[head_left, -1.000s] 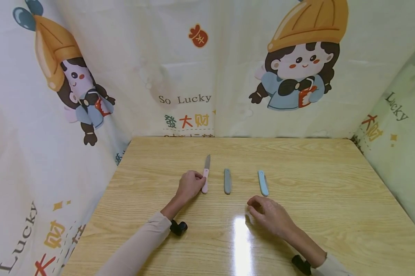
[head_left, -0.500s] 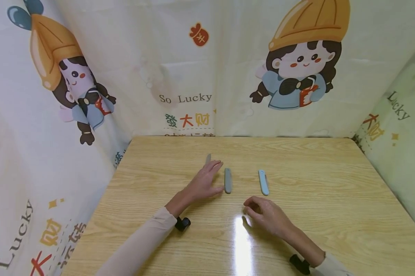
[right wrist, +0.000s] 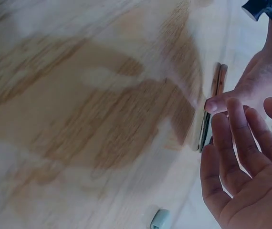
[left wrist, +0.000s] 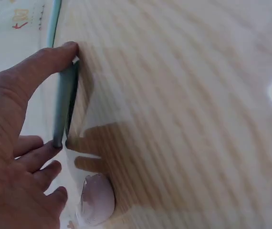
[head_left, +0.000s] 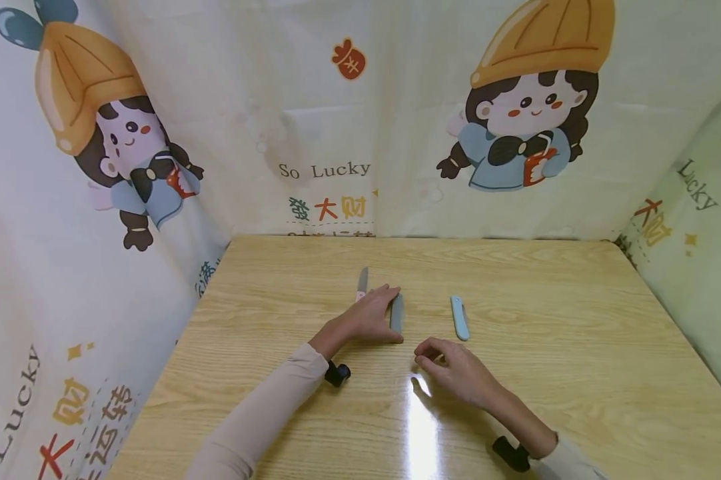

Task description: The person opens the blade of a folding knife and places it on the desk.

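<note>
Wide-set grip in head view: left hand (head_left: 369,321) spans the folded grey knife (head_left: 397,317) on the table (head_left: 540,293); right hand (head_left: 459,370), loosely curled, near right. Pink-handled knife (head_left: 363,281), blade out, lies left; light-blue knife (head_left: 459,318), right. Left wrist view: thumb (left wrist: 55,58) at near end, fingertip (left wrist: 50,149) at far end; firm hold cannot be confirmed. Right wrist view: right hand's fingers slightly bent.

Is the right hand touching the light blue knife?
Apart: the head view shows bare tabletop between the right hand and the light blue knife.
</note>
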`<state>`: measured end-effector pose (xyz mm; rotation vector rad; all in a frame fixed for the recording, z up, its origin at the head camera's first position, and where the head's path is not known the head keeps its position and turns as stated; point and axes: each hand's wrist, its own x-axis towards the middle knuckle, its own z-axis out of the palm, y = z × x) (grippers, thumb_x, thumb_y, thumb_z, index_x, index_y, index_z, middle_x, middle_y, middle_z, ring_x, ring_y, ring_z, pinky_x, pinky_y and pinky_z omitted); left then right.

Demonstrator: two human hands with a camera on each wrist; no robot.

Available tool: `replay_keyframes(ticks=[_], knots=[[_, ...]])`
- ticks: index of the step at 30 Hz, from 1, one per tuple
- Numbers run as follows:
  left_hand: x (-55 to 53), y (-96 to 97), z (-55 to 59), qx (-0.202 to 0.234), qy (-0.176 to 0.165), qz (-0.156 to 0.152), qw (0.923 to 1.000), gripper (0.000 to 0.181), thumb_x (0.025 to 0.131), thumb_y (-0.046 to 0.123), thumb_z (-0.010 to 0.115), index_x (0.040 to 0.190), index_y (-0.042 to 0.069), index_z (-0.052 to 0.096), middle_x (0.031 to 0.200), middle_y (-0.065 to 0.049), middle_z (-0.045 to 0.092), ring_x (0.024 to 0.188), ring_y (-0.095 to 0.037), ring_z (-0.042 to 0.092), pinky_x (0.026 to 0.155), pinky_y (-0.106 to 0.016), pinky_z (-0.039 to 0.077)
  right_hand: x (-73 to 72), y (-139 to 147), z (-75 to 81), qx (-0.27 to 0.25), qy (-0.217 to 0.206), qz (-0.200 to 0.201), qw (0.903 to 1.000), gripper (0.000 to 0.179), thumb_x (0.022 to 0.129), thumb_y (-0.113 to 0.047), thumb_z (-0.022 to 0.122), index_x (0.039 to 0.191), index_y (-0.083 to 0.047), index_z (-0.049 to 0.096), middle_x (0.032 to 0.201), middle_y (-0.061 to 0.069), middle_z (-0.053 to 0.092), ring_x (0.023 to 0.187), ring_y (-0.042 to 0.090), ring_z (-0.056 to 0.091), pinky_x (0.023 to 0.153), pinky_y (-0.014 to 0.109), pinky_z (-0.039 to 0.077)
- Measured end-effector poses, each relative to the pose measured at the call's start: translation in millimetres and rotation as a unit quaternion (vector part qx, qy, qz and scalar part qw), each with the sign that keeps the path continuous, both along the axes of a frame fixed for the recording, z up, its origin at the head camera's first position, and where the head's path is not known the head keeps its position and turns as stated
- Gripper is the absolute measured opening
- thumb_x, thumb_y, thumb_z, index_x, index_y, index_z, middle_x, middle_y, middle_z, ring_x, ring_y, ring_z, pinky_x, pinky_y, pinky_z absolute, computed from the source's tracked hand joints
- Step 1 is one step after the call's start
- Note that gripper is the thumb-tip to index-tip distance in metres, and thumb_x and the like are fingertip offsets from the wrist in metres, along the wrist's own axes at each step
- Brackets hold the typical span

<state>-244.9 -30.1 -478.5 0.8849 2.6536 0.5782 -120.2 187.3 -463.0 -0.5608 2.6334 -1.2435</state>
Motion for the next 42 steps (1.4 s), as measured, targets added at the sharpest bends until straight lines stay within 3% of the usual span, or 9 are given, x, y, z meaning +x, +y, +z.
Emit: replay_keyframes(ticks=[5,18,25,33,36,37,38,39,42], knots=[[6.4,-1.4,1.5,0.027,0.026,0.007,0.9993,0.105,0.078,0.053,0.085,0.158,0.007,0.035,0.161,-0.013,0.034,0.149,-0.028,0.027,0.116,-0.043,0.03,-2.7,2.6,-2.9,-0.008,-0.003,-0.009,0.9999,0.022,0.105,-0.027,0.06,0.113,-0.008,0.069,0.102,-0.004,0.071,0.095,0.015,0.065,0.085,0.04,0.054],[44.6,4.9,20.9,0.053,0.08,-0.018,0.9952,0.102,0.073,0.056,0.088,0.151,0.004,0.047,0.158,-0.008,0.039,0.149,-0.024,0.026,0.113,-0.04,0.035,-5.5,3.5,-7.2,-0.06,-0.038,-0.069,0.9951,0.029,0.105,-0.022,0.059,0.124,-0.001,0.066,0.108,0.004,0.071,0.097,0.02,0.066,0.084,0.042,0.055],[68.1,5.8,20.4,0.072,0.128,-0.063,0.9871,0.101,0.074,0.055,0.088,0.149,0.001,0.048,0.157,-0.011,0.041,0.15,-0.025,0.025,0.114,-0.037,0.033,-7.7,9.1,-11.6,-0.224,-0.132,-0.046,0.9646,0.033,0.106,-0.015,0.058,0.124,0.013,0.06,0.105,0.022,0.07,0.087,0.032,0.069,0.068,0.041,0.059],[81.5,8.1,17.4,0.081,0.2,-0.095,0.9719,0.11,0.071,0.063,0.086,0.152,0.002,0.044,0.155,-0.014,0.041,0.146,-0.026,0.033,0.113,-0.035,0.034,-4.4,9.3,-11.7,-0.24,-0.169,-0.048,0.9549,0.025,0.102,-0.011,0.061,0.109,0.013,0.061,0.087,0.015,0.067,0.077,0.023,0.065,0.067,0.036,0.058],[83.1,6.9,15.3,0.145,0.11,-0.069,0.9809,0.111,0.076,0.059,0.085,0.159,0.006,0.031,0.159,-0.012,0.034,0.145,-0.023,0.034,0.112,-0.037,0.037,-4.2,9.0,-9.4,-0.23,-0.167,-0.056,0.9571,0.025,0.103,-0.012,0.06,0.109,0.012,0.061,0.088,0.012,0.067,0.079,0.022,0.065,0.069,0.034,0.058],[83.4,6.7,13.9,0.189,0.044,-0.051,0.9797,0.107,0.081,0.054,0.083,0.16,0.009,0.027,0.158,-0.011,0.035,0.141,-0.022,0.039,0.109,-0.037,0.041,-4.1,8.9,-8.7,-0.228,-0.168,-0.06,0.9571,0.025,0.103,-0.013,0.06,0.109,0.011,0.062,0.089,0.01,0.067,0.08,0.022,0.066,0.07,0.033,0.058],[83.6,6.5,12.3,0.239,-0.028,-0.031,0.9702,0.102,0.086,0.047,0.082,0.161,0.009,0.024,0.156,-0.011,0.037,0.138,-0.022,0.044,0.105,-0.04,0.045,-4.1,8.7,-8.1,-0.229,-0.169,-0.063,0.9565,0.025,0.103,-0.014,0.06,0.108,0.011,0.062,0.089,0.01,0.068,0.081,0.022,0.067,0.07,0.033,0.058],[83.9,6.3,11.1,0.289,-0.094,-0.009,0.9526,0.096,0.09,0.038,0.08,0.161,0.008,0.023,0.152,-0.011,0.041,0.133,-0.022,0.05,0.101,-0.041,0.048,-4.1,8.5,-7.8,-0.232,-0.171,-0.062,0.9554,0.026,0.103,-0.014,0.06,0.108,0.011,0.062,0.09,0.01,0.068,0.081,0.023,0.067,0.071,0.034,0.058],[84.8,6.3,6.8,0.406,-0.254,0.037,0.8773,0.078,0.098,0.012,0.071,0.16,0.003,0.024,0.132,-0.012,0.058,0.107,-0.022,0.066,0.084,-0.043,0.057,-3.7,7.3,-7.6,-0.241,-0.177,-0.05,0.9529,0.027,0.104,-0.014,0.059,0.109,0.012,0.061,0.089,0.011,0.069,0.079,0.025,0.068,0.069,0.036,0.058]])
